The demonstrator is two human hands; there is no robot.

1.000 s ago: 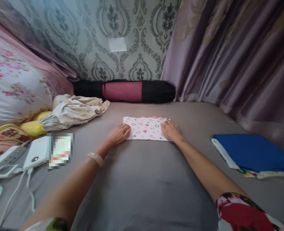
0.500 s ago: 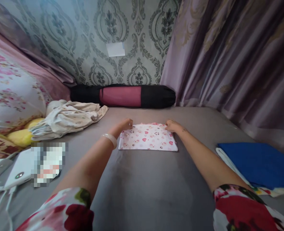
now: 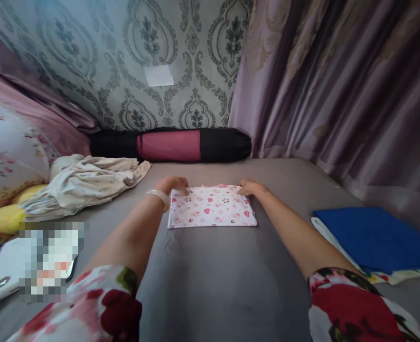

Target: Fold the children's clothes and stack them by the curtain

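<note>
Hearts and flowers: A white patterned cloth [image 3: 211,206] is lying flat on the grey bed [image 3: 202,285], in front of the long bag [image 3: 169,146].
Left corner: The left hand [image 3: 176,185] is touching the cloth's left corner on the side facing the bag; its bent fingers seem to be pinching the edge.
Right corner: The right hand [image 3: 249,186] is touching the other corner facing the bag, and it seems to be pinching too.
Folds done: The patterned cloth is making a neat flat rectangle, so it is looking mostly folded.
Loose bits: A frilly pink strip [image 3: 215,185] is poking out toward the bag, so that edge is looking less tidy.
Other cloths: A blue cloth [image 3: 373,237] is lying folded, in front of the bag and off to the right. A crumpled cloth [image 3: 92,183] is lying unfolded before the bag's left end.
Bag: It is looking shut and hiding its inside, so I cannot tell what is there.
</note>
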